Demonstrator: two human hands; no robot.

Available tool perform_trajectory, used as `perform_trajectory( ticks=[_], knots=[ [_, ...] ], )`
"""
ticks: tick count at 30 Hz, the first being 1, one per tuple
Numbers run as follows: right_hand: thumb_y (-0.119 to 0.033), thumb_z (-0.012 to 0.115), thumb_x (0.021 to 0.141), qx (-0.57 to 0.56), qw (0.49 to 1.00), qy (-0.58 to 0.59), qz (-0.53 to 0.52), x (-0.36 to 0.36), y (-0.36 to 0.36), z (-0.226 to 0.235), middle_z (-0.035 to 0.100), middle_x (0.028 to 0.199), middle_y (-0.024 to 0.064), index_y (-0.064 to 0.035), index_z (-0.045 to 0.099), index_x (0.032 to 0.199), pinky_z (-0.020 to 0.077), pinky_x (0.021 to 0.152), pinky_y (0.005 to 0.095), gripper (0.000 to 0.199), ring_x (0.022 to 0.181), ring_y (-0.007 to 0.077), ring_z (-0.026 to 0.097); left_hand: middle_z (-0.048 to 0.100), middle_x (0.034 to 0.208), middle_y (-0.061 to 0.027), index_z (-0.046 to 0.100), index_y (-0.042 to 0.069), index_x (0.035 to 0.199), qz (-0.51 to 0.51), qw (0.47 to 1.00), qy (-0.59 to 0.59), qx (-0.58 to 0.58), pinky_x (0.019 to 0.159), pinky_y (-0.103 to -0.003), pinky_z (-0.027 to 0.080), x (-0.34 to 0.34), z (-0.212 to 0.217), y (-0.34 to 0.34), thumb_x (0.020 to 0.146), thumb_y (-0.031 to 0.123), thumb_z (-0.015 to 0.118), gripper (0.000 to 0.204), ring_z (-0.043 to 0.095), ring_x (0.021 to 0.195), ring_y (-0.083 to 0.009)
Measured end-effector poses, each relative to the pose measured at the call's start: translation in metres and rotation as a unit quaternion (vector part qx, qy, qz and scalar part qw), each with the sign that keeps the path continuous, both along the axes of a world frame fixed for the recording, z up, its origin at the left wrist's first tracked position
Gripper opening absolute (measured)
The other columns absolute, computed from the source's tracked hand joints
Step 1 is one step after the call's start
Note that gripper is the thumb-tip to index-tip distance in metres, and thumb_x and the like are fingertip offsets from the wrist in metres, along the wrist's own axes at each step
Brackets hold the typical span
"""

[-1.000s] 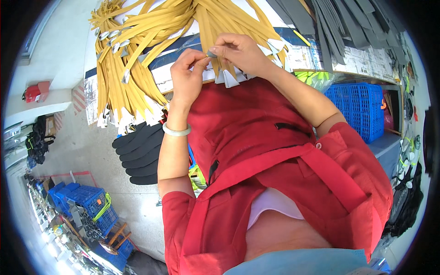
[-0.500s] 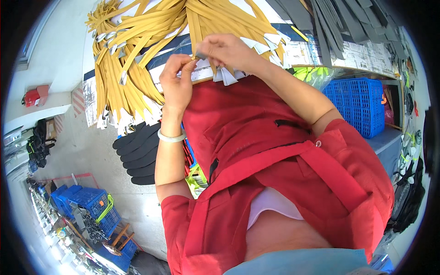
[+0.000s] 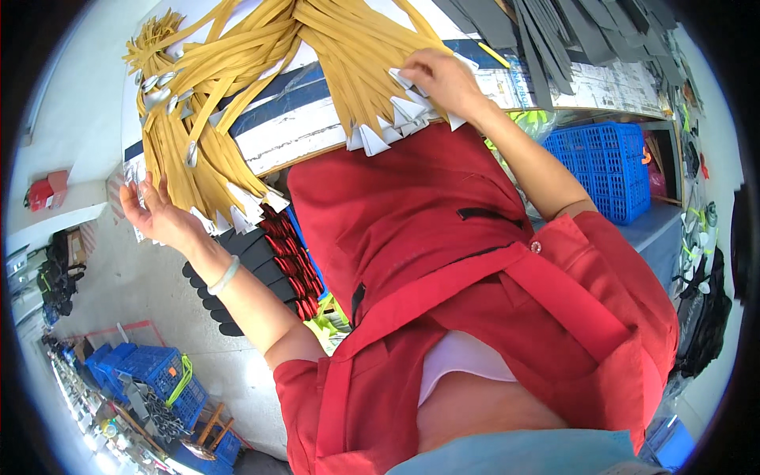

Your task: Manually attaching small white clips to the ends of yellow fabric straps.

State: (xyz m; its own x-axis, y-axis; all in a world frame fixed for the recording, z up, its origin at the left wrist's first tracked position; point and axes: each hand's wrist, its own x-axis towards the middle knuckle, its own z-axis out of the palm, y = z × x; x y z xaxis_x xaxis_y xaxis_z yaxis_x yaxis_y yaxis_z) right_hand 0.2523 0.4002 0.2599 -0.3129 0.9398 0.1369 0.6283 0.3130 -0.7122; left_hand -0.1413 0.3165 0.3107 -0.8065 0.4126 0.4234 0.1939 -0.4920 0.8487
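Mustard-yellow straps [image 3: 356, 71] with white, folded-looking ends lie in bundles across the table. My right hand [image 3: 445, 81] is over the right-hand bundle, its fingers curled in a pinch at the white end [image 3: 400, 77] of one strap. Part of that grip is hidden behind the fingers. On the left, another bundle of straps [image 3: 198, 170] hangs over the table edge. Beside its white ends, my left hand [image 3: 161, 214] is open, fingers apart, with nothing visible in it.
Dark grey strips [image 3: 546, 47] lie at the back right near a yellow stick [image 3: 494, 55]. Below the table are a blue crate [image 3: 598, 170], black curved pieces [image 3: 226, 273] and red-and-black pieces [image 3: 291, 257]. More blue crates [image 3: 158, 372] stand at lower left.
My hands, together at a strap end before, have parted. The left has swung down and left to the hanging bundle and opened; the right has moved right over the other bundle.
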Motion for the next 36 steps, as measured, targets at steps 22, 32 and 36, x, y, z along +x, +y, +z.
perform_trajectory(
  ticks=[22, 32, 36],
  knots=[
    [-0.014, 0.067, 0.087, -0.152, 0.943, 0.189, 0.227, -0.032, 0.005, 0.04, 0.061, 0.08, -0.0013, -0.0017, 0.063, 0.096, 0.0435, 0.068, 0.0225, 0.016, 0.075, 0.006, 0.055, 0.058, 0.088, -0.006, 0.064, -0.001, 0.085, -0.444, 0.846, 0.241, -0.17, 0.068, -0.025, 0.047, 0.163, -0.035, 0.04, 0.073, -0.007, 0.07, 0.015, 0.057, 0.075, -0.0137],
    [-0.017, 0.071, 0.084, -0.206, 0.89, 0.318, 0.255, -0.065, 0.018, 0.033, 0.06, 0.074, -0.0015, -0.0024, 0.063, 0.093, 0.0435, 0.062, 0.0205, 0.019, 0.068, 0.0041, 0.054, 0.061, 0.089, -0.0004, 0.063, 0.0, 0.094, -0.514, 0.838, -0.039, -0.181, 0.074, -0.02, 0.046, 0.142, -0.031, 0.038, 0.08, -0.007, 0.068, 0.017, 0.058, 0.083, -0.0068],
    [-0.016, 0.07, 0.085, -0.272, 0.872, 0.315, 0.259, -0.069, 0.014, 0.042, 0.061, 0.077, 0.0004, -0.0022, 0.062, 0.093, 0.0461, 0.062, 0.0206, 0.018, 0.067, 0.005, 0.057, 0.062, 0.089, 0.0, 0.061, 0.001, 0.094, -0.595, 0.781, -0.052, -0.18, 0.077, -0.02, 0.046, 0.128, -0.035, 0.041, 0.083, -0.004, 0.066, 0.013, 0.058, 0.083, -0.0069]
  ],
)
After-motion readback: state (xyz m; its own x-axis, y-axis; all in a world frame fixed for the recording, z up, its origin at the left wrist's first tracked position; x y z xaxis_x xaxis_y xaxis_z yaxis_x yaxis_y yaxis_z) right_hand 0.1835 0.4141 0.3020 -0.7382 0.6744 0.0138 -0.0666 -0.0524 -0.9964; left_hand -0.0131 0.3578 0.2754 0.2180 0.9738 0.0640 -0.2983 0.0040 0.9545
